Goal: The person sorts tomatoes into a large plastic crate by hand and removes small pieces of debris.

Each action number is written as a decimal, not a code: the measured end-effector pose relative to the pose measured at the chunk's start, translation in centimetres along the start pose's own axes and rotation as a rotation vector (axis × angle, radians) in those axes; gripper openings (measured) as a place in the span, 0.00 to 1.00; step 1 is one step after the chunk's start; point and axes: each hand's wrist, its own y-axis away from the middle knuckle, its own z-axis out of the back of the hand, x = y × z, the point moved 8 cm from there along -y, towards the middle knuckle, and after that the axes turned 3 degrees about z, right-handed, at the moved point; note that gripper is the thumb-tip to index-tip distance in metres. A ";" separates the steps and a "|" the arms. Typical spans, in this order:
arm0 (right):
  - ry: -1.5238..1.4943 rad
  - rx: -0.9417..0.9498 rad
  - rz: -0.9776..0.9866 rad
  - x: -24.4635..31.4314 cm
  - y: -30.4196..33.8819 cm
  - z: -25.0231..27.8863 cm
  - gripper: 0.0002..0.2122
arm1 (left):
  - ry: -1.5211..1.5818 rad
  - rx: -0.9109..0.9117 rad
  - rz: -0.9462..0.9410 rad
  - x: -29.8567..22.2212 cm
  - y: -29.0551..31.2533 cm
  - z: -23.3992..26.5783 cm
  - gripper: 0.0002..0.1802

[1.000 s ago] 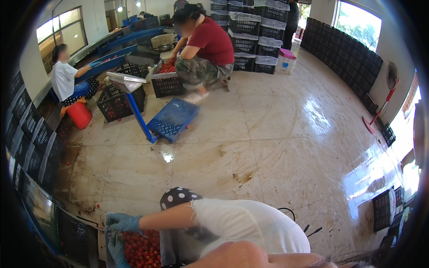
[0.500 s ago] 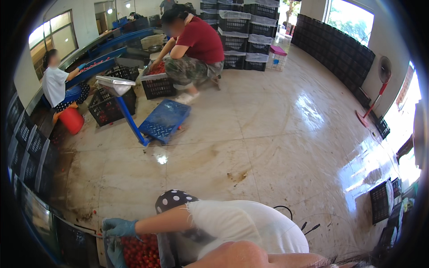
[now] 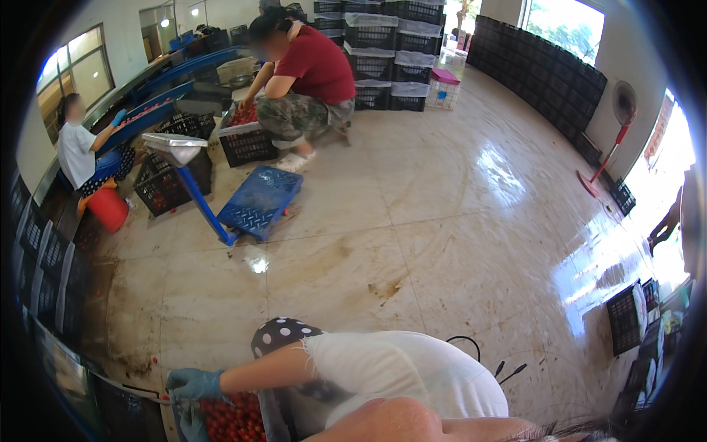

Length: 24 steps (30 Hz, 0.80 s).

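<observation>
Crowding the near edge, a bare limb of the camera wearer fills the bottom of the view; the wearer's own hands lie outside the picture, so I cannot tell whether their fingers are clenched or released

Just beyond, a co-worker in a white top and a polka-dot cap bends low toward the left. This person's upper blue-gloved hand rests at the near-left rim of a heap of small red fruits, fingers loosely curled, and the lower blue-gloved hand sits right beside the fruits. Whether either hand grips a fruit is too small to tell

A glossy, stained floor spreads out past them. Farther left stands a blue platform scale, with a red bucket left of it and a seated person in white reaching to a blue conveyor. Beyond the scale a person in a red top crouches over a black crate of red fruit. Stacked black crates line the far wall, and a red pedestal fan stands far right
</observation>
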 end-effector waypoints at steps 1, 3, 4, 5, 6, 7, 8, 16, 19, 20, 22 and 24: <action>-0.004 -0.005 0.011 -0.2 -0.2 0.0 0.14 | -0.123 -0.030 -0.044 -0.4 0.1 -0.9 0.18; -0.023 -0.007 0.018 -0.4 -0.3 0.1 0.14 | -0.352 -0.089 -0.115 -0.9 0.4 -2.5 0.18; -0.040 0.000 0.017 -0.4 -0.3 -0.2 0.13 | -0.452 -0.118 -0.140 -1.1 1.0 -3.3 0.18; -0.055 0.001 0.016 -0.3 -0.3 -0.2 0.13 | -0.537 -0.135 -0.157 -1.1 1.4 -4.3 0.18; -0.049 0.000 0.016 -0.2 -0.2 -0.2 0.13 | -0.618 -0.153 -0.170 -1.1 1.7 -5.1 0.18; -0.042 -0.002 0.018 0.0 -0.2 -0.1 0.13 | -0.690 -0.164 -0.184 -1.0 1.9 -6.1 0.18; -0.036 -0.004 0.019 0.1 -0.2 0.1 0.13 | -0.743 -0.167 -0.194 -1.0 2.2 -6.8 0.18; -0.007 -0.005 0.024 0.6 -0.2 0.1 0.12 | -1.045 -0.317 -0.254 -1.1 3.2 -10.4 0.18; 0.009 -0.017 0.043 0.6 -0.3 0.2 0.12 | -1.066 -0.353 -0.273 -1.2 2.4 -10.2 0.18; 0.017 -0.023 0.053 0.5 -0.4 0.3 0.12 | -1.076 -0.357 -0.278 -1.2 2.0 -10.4 0.17; 0.049 -0.025 0.055 0.3 -0.6 0.4 0.12 | -1.081 -0.364 -0.294 -1.5 1.5 -10.5 0.17; 0.065 -0.014 0.045 0.2 -0.7 0.5 0.13 | -1.094 -0.367 -0.303 -1.6 1.1 -10.7 0.17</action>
